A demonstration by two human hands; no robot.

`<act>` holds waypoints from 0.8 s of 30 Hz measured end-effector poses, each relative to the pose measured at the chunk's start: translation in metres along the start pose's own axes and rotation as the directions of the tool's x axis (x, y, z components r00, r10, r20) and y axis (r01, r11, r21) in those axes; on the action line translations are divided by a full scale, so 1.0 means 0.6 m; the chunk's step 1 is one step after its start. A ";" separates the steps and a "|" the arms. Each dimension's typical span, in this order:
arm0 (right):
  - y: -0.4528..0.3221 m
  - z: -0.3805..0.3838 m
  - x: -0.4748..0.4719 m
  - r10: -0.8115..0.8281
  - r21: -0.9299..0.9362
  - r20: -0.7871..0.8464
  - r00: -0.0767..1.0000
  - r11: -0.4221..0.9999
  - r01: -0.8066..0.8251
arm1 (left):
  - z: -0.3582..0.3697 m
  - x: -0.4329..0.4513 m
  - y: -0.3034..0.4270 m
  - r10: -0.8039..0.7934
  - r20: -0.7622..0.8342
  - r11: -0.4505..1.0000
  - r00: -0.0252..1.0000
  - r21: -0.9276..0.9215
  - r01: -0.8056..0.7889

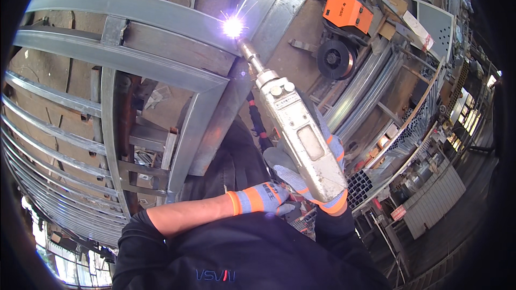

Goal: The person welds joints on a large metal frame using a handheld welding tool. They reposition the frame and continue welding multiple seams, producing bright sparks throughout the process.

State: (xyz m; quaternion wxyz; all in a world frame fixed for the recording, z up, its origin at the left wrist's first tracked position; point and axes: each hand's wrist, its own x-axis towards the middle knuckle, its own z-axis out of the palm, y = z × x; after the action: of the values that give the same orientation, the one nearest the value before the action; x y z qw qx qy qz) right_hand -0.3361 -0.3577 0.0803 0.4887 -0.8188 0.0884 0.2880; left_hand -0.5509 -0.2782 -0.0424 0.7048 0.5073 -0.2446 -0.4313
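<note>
My right hand (290, 177), in a grey-blue and orange knit glove, is wrapped around a worn white handheld laser welding gun (298, 129). The gun's metal nozzle (250, 53) points up and left. At its tip a bright arc with sparks (232, 27) glares on the edge of a grey steel frame (161, 14), hiding the spot beneath. My left hand (262, 199), in a matching glove, lies below the gun beside my right wrist. Its fingers are partly out of sight, so what they hold is unclear. A mitred frame corner (213, 86) lies left of the gun.
An orange Jasic wire feeder (347, 12) stands at upper right, with a black wire spool (336, 59) below it. Long metal tubes (363, 84) lie to the right. Several parallel bars (56, 129) extend left. A dark cable (256, 119) hangs under the gun.
</note>
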 end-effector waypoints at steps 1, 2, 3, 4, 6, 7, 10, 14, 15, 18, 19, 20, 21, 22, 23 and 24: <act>0.001 0.000 0.000 0.027 0.042 0.003 1.000 0.999 -0.027 | 0.001 0.000 -0.001 0.030 -0.019 0.999 0.999 -0.022 -0.030; 0.001 -0.001 -0.002 0.057 0.081 0.006 0.998 0.995 -0.057 | 0.002 -0.001 -0.002 0.033 -0.023 0.999 0.999 -0.024 -0.034; 0.008 0.000 -0.011 0.128 0.171 0.026 0.991 0.977 -0.131 | 0.002 -0.001 -0.001 0.037 -0.028 0.999 0.999 -0.025 -0.038; 0.010 -0.002 -0.015 0.185 0.244 0.050 0.982 0.951 -0.191 | 0.002 -0.003 0.000 0.015 -0.017 1.000 1.000 -0.007 -0.015; 0.012 -0.005 -0.021 0.284 0.369 0.098 0.954 0.880 -0.300 | 0.002 -0.004 0.001 -0.015 0.006 1.000 1.000 0.027 0.015; 0.012 -0.005 -0.022 0.280 0.355 0.101 0.954 0.886 -0.298 | 0.002 -0.004 0.000 -0.022 0.019 0.999 1.000 0.044 0.021; 0.013 -0.005 -0.021 0.174 0.168 0.082 0.981 0.968 -0.185 | 0.006 -0.005 -0.002 -0.004 -0.006 1.000 1.000 0.028 0.004; 0.019 -0.004 -0.019 -0.002 -0.076 0.075 0.997 0.997 0.007 | 0.011 -0.007 -0.005 -0.002 -0.012 1.000 1.000 -0.009 0.002; 0.021 -0.004 -0.021 -0.012 -0.052 0.065 0.998 0.999 0.016 | 0.014 -0.008 -0.007 -0.002 -0.003 1.000 1.000 -0.016 0.002; 0.031 -0.001 -0.028 -0.024 0.022 0.040 0.999 0.999 0.023 | 0.019 -0.009 -0.015 0.010 0.019 0.999 1.000 -0.032 -0.009; 0.035 0.000 -0.030 -0.014 0.047 0.035 0.999 0.999 0.013 | 0.019 -0.009 -0.016 0.016 0.015 0.999 1.000 -0.038 -0.016; 0.036 0.000 -0.032 0.000 0.061 0.038 0.999 0.998 -0.003 | 0.020 -0.010 -0.015 0.025 -0.010 0.999 1.000 -0.048 -0.025; 0.038 0.001 -0.033 0.015 0.077 0.041 0.999 0.997 -0.018 | 0.018 -0.010 -0.013 0.029 -0.019 0.999 0.999 -0.045 -0.030; 0.040 0.000 -0.034 0.034 0.082 0.052 0.998 0.996 -0.038 | 0.015 -0.010 -0.010 0.033 -0.028 0.998 0.999 -0.043 -0.035; 0.038 0.000 -0.034 0.066 0.127 0.052 0.996 0.989 -0.072 | 0.012 -0.010 -0.008 0.034 -0.021 0.999 0.999 -0.029 -0.035; 0.036 0.001 -0.035 0.099 0.172 0.051 0.994 0.979 -0.106 | 0.012 -0.011 -0.008 0.027 -0.010 0.999 1.000 -0.023 -0.027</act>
State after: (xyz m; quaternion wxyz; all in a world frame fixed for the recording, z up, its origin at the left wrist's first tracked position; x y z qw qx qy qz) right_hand -0.3626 -0.3713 0.0753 0.5447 -0.7610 0.1450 0.3211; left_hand -0.5613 -0.2768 -0.0439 0.7175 0.4979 -0.2431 -0.4221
